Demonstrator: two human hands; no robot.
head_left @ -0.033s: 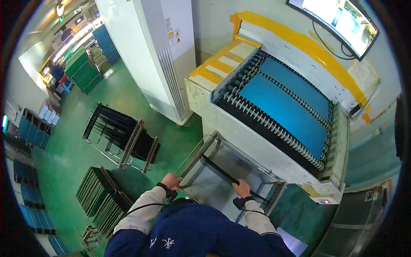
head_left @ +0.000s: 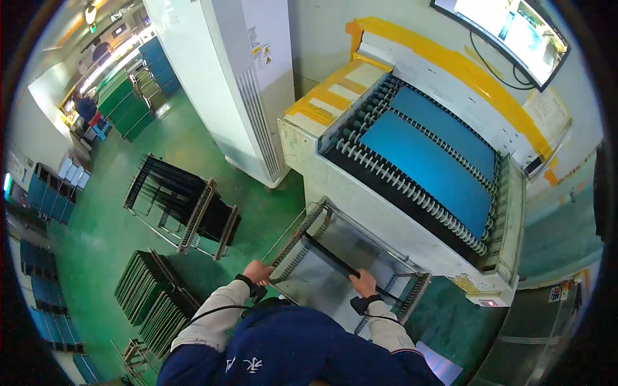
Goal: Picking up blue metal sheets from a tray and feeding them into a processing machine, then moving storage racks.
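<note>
In front of me stands a metal rack (head_left: 325, 207) with toothed, comb-like rails along its sides. My left hand (head_left: 258, 273) is closed at its left side, with the fingers around the side rail. My right hand (head_left: 364, 283) is wrapped round a black bar (head_left: 331, 255) that runs slantwise across the rack. Beyond the rack is a white roller conveyor machine (head_left: 386, 199). Two blue panels, a nearer one (head_left: 425, 170) and a farther one (head_left: 450, 122), lie flat on its rollers.
A tall white cabinet (head_left: 225, 83) stands left of the machine. On the green floor are a rack of dark boards (head_left: 183, 202) and a stack of upright panels (head_left: 151, 296). A screen (head_left: 508, 32) hangs at upper right. A person (head_left: 84, 106) is far off at upper left.
</note>
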